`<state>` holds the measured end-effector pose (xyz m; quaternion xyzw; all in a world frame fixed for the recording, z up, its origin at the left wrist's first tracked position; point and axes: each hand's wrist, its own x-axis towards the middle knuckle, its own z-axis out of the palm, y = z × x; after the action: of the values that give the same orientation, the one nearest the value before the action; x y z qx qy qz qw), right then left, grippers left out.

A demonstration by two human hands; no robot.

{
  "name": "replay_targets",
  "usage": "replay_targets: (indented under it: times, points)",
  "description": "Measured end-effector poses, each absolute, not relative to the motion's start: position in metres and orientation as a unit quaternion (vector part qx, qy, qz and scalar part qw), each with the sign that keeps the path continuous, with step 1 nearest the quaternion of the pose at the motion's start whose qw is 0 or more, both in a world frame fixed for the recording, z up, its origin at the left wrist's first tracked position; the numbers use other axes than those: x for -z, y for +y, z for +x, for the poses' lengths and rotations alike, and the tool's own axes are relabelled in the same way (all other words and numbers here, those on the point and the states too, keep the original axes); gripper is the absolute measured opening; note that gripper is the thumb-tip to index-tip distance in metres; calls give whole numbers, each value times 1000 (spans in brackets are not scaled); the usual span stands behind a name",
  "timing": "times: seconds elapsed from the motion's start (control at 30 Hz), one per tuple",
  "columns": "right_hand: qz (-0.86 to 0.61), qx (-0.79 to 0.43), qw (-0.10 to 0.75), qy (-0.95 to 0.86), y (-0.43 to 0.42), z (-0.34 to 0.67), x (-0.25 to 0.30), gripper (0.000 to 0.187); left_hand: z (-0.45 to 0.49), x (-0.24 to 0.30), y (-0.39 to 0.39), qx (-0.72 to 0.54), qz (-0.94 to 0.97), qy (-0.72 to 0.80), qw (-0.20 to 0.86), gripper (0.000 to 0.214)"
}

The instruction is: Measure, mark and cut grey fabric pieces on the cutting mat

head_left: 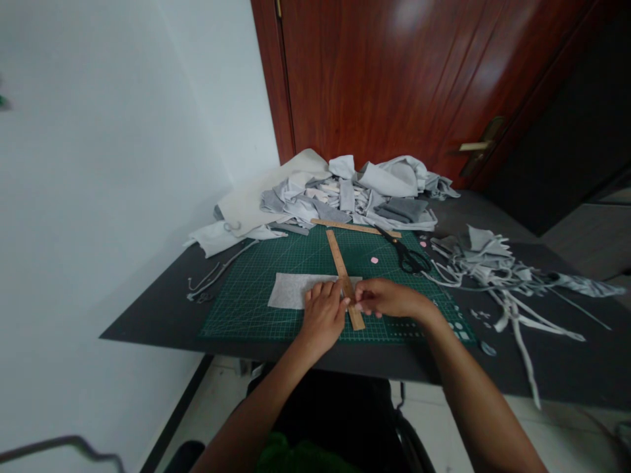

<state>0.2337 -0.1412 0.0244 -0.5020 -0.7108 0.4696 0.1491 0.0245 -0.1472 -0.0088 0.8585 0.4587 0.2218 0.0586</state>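
Observation:
A light grey piece of cloth point(290, 291) lies flat on the green cutting mat point(256, 320). Across its right part rests a wooden ruler point(336, 253), slanting away from me. My left hand point(323, 309) lies on the cloth with its fingers spread, its thumb at the ruler's left edge. On the other side, my right hand point(382, 297) is closed in a pinch against the ruler's right edge, over the cloth's end. Whatever sits between those fingertips is too small and hidden to name.
Black scissors point(405, 255) and a second wooden ruler point(355, 227) lie farther back, near a pink disc point(374, 260). Behind them is a heap of grey and white fabric point(345, 190). Cloth strips and scraps point(478, 259) spread over the dark table point(162, 309) at right.

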Motion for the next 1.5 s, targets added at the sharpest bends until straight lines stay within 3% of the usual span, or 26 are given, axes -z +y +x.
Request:
replay_targets:
  times: [0.13, 0.23, 0.4, 0.6, 0.77, 0.97, 1.27, 1.5]
  points:
    - [-540, -222, 260, -769, -130, 232, -14, 16, 25, 5, -146, -184, 868, 456, 63, 24]
    - [-531, -124, 243, -802, -126, 227, -6, 42, 24, -1, -140, -150, 879, 450, 54, 23]
    - [-486, -186, 173, -837, -122, 224, 4, 47, 20, -2, -118, -138, 902, 406, 46, 25]
    - [-483, -198, 172, -836, -117, 229, 7, 43, 15, 9, -109, -173, 908, 382, 25, 21]
    - [-516, -171, 170, -822, -119, 230, 5, 60, 14, 15, -110, -120, 912, 391, 20, 43]
    - [-534, -174, 158, -812, -122, 235, 2, 65, 15, 18, -107, -73, 913, 401, 18, 58]
    - [-494, -238, 149, -823, -118, 222, 0, 120, 18, 18, -107, -58, 914, 402, 15, 62]
    - [-530, -198, 121, -816, -126, 223, -6, 119, 17, 19, -108, -62, 914, 402, 6, 64]
